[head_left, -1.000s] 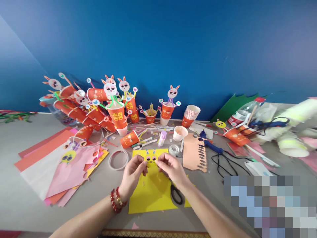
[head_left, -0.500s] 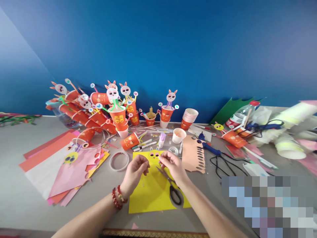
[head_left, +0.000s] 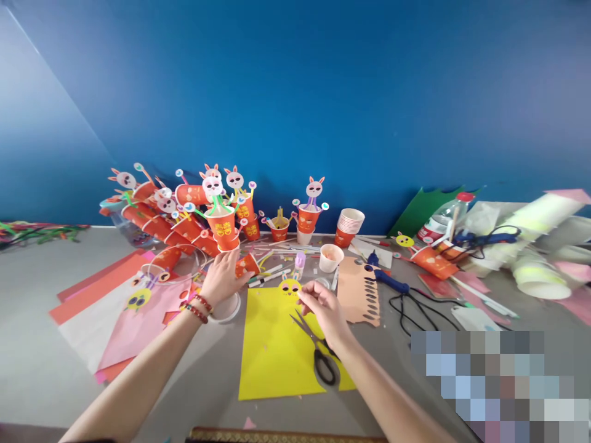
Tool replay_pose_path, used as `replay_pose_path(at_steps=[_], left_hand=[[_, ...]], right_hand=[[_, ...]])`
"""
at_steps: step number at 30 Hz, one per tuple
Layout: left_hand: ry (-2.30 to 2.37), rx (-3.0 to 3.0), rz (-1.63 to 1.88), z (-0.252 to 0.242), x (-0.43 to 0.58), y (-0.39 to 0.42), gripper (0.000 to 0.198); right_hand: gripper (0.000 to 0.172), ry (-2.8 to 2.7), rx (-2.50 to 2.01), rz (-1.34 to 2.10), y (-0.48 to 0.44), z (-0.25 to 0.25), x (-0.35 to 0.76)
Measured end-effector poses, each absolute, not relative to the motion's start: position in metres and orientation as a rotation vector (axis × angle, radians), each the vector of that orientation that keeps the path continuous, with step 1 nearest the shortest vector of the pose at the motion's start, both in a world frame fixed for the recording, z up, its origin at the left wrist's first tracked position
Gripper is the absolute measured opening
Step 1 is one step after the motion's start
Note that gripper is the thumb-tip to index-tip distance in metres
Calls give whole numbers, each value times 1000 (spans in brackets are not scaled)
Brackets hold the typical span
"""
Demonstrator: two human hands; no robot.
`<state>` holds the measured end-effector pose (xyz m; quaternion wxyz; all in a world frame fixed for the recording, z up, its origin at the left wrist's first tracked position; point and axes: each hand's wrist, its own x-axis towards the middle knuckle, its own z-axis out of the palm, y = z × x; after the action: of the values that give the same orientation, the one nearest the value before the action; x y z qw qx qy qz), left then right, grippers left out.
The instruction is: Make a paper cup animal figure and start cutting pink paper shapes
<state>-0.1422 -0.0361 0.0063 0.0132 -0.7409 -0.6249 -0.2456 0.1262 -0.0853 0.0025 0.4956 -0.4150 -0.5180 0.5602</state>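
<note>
My right hand (head_left: 327,311) pinches the edge of a small yellow rabbit-face cutout (head_left: 289,286) with white ears, dark eyes and pink cheeks. It hovers over the top of a yellow paper sheet (head_left: 272,357). Black-handled scissors (head_left: 325,367) lie half spread on that sheet, below my right hand. My left hand (head_left: 225,278) reaches out to the left, fingers stretched, beside an orange paper cup (head_left: 249,264) lying on its side; whether it touches the cup I cannot tell. Under its wrist is a white tape roll (head_left: 234,312). A purple-capped glue stick (head_left: 300,266) stands behind the cutout.
Several orange cups with rabbit figures (head_left: 222,227) crowd the back left. Coloured paper sheets (head_left: 124,332) lie at left. Stacked cups (head_left: 349,226), a white cup (head_left: 330,258), peach paper (head_left: 353,295), a blue glue gun (head_left: 390,280) with its black cord and a bottle (head_left: 447,215) are toward the right.
My left hand has moved away from the cutout, left and forward to the lying cup, and its fingers have spread. My right hand keeps the cutout in nearly the same place.
</note>
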Motion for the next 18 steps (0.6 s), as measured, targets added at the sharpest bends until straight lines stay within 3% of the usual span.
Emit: replay_pose_path(at_steps=[10,15,18], left_hand=[[-1949,-2318,-781,-1,-140,-41,56],[-2005,-2424,-1456,-2,-140,-79,69],[-2013,-2569,-1793,-3,-132,-107,67]], right_hand=[[31,-1203,-998,1343,-81,1,132],[30,-1173,-1016,1311,-79,4,136],[28,-1149,-1041,1299,-79,8,139]])
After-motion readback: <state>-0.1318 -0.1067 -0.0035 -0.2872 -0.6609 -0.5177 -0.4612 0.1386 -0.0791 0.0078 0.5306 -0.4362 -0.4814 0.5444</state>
